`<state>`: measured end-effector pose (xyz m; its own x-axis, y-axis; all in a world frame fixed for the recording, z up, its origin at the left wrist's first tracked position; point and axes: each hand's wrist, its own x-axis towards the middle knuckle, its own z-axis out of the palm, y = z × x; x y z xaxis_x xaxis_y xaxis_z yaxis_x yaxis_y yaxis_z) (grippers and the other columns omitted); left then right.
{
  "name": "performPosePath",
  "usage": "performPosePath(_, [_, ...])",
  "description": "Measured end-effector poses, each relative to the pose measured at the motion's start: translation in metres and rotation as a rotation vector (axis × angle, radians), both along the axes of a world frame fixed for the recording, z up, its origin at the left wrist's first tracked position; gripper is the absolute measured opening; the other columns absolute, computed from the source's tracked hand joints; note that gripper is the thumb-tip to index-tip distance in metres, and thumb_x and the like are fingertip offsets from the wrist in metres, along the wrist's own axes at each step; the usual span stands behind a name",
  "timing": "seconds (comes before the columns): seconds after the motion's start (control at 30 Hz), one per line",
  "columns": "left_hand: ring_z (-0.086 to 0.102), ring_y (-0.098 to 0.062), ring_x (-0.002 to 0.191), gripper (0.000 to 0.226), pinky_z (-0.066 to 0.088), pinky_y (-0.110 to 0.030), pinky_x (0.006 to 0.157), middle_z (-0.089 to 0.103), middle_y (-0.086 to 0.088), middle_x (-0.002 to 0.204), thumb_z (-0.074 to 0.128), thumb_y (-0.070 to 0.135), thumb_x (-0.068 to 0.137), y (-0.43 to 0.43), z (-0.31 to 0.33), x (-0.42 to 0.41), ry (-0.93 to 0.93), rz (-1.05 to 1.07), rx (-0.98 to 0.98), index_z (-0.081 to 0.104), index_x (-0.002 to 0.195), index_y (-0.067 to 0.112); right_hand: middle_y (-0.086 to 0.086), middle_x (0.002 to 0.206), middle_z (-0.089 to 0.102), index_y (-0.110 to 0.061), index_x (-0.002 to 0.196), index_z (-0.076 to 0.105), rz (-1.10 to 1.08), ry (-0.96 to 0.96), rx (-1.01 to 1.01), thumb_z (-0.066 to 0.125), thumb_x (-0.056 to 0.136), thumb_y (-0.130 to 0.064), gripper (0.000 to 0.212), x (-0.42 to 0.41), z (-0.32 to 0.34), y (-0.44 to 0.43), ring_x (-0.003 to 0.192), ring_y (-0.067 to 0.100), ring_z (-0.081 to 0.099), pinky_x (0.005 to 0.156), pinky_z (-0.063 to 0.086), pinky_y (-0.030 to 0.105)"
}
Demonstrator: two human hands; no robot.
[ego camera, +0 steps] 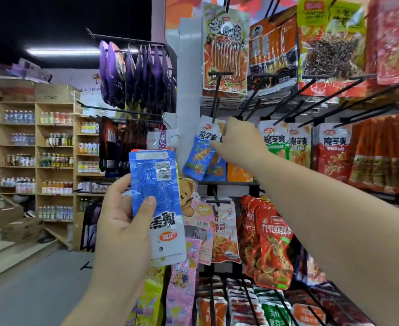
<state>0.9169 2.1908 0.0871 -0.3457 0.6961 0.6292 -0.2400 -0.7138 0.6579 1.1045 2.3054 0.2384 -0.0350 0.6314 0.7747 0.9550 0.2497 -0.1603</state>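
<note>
Clutching spare blue packets (pixel 156 184) upside down in the left grip (pixel 123 220), thumb across. Pinching the hung blue packet (pixel 198 158) by its top in the right grip (pixel 238 137), peg hook (pixel 217 97) just above. Looks like restocking; next, gotta thread another hole onto that hook.

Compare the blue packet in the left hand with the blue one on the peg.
The held packet is upside down, barcode side showing, in the left hand. The hanging packet is right way up, front showing, tilted on its peg, pinched by the right hand. Both are blue with white tops.
</note>
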Motion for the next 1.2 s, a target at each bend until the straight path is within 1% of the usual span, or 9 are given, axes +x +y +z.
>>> performPosePath(0.1, [0.078, -0.019, 0.088, 0.038, 0.061, -0.037, 0.064, 0.079, 0.002, 0.104, 0.053, 0.007, 0.105, 0.001, -0.002, 0.002, 0.003, -0.011, -0.005, 0.061, 0.121, 0.041, 0.013, 0.128, 0.053, -0.015, 0.132, 0.048, -0.022, -0.297, 0.113, 0.07, 0.094, -0.044, 0.054, -0.005, -0.012, -0.019, 0.115, 0.036, 0.056, 0.082, 0.047, 0.04])
performPosePath(0.2, [0.078, -0.019, 0.088, 0.037, 0.062, -0.036, 0.062, 0.079, 0.002, 0.106, 0.053, 0.006, 0.105, 0.0, -0.005, 0.006, -0.002, -0.03, -0.009, 0.06, 0.125, 0.037, 0.02, 0.168, 0.007, -0.034, 0.158, 0.031, -0.142, -0.609, -0.022, 0.06, 0.095, -0.061, 0.074, -0.004, -0.019, -0.009, 0.157, 0.039, 0.008, 0.121, 0.026, 0.058])
performPosePath(0.27, [0.078, -0.017, 0.086, 0.037, 0.062, -0.032, 0.06, 0.079, 0.002, 0.106, 0.053, 0.004, 0.105, -0.002, -0.007, 0.007, -0.014, -0.046, -0.008, 0.06, 0.124, 0.036, 0.015, 0.17, -0.022, -0.04, 0.163, 0.011, -0.222, -0.684, -0.122, 0.051, 0.095, -0.071, 0.084, 0.002, -0.019, 0.002, 0.158, 0.037, -0.016, 0.124, 0.005, 0.064])
performPosePath(0.37, [0.078, -0.017, 0.084, 0.038, 0.061, -0.03, 0.059, 0.079, 0.001, 0.106, 0.053, 0.005, 0.105, -0.004, -0.009, 0.006, -0.03, -0.041, -0.016, 0.061, 0.122, 0.038, 0.009, 0.168, -0.031, -0.042, 0.163, -0.006, -0.235, -0.698, -0.219, 0.048, 0.097, -0.071, 0.09, 0.002, -0.022, 0.011, 0.158, 0.035, -0.015, 0.124, 0.004, 0.064])
performPosePath(0.5, [0.078, -0.018, 0.085, 0.036, 0.061, -0.031, 0.06, 0.079, 0.001, 0.104, 0.054, 0.006, 0.105, -0.008, -0.01, 0.002, -0.031, -0.021, -0.029, 0.06, 0.124, 0.036, 0.002, 0.172, -0.019, -0.035, 0.164, -0.012, -0.143, -0.621, -0.214, 0.046, 0.103, -0.061, 0.088, -0.005, -0.022, 0.008, 0.16, 0.029, -0.002, 0.124, 0.023, 0.056])
performPosePath(0.67, [0.078, -0.019, 0.086, 0.036, 0.062, -0.035, 0.061, 0.079, 0.002, 0.105, 0.054, 0.006, 0.105, -0.015, -0.011, 0.002, -0.029, -0.011, -0.043, 0.06, 0.125, 0.035, 0.001, 0.174, -0.006, -0.017, 0.166, -0.001, -0.184, -0.706, -0.081, 0.046, 0.106, -0.042, 0.08, -0.011, -0.019, 0.006, 0.16, 0.032, -0.006, 0.126, 0.014, 0.059])
performPosePath(1.03, [0.078, -0.021, 0.084, 0.036, 0.062, -0.036, 0.059, 0.079, 0.002, 0.102, 0.054, 0.008, 0.106, -0.025, -0.008, 0.004, -0.003, -0.008, -0.067, 0.058, 0.126, 0.036, 0.0, 0.172, -0.017, -0.034, 0.165, -0.003, -0.156, -0.674, -0.255, 0.047, 0.105, -0.052, 0.08, 0.002, -0.016, 0.011, 0.16, 0.03, -0.008, 0.125, 0.008, 0.062])
performPosePath(1.13, [0.078, -0.023, 0.086, 0.035, 0.063, -0.039, 0.061, 0.079, 0.001, 0.106, 0.054, 0.008, 0.105, -0.029, -0.007, 0.009, 0.005, -0.036, -0.063, 0.059, 0.126, 0.036, 0.004, 0.17, 0.019, -0.031, 0.161, 0.028, -0.047, -0.522, -0.182, 0.044, 0.108, -0.043, 0.057, 0.003, -0.014, -0.014, 0.156, 0.031, 0.019, 0.12, 0.03, 0.056])
performPosePath(1.2, [0.078, -0.022, 0.088, 0.035, 0.064, -0.038, 0.063, 0.079, 0.001, 0.106, 0.054, 0.007, 0.105, -0.035, -0.01, 0.012, 0.003, -0.051, -0.056, 0.059, 0.125, 0.035, 0.004, 0.144, 0.056, -0.024, 0.144, 0.055, 0.14, -0.217, -0.054, 0.047, 0.107, -0.034, 0.039, 0.004, -0.021, -0.045, 0.134, 0.028, 0.049, 0.106, 0.046, 0.046])
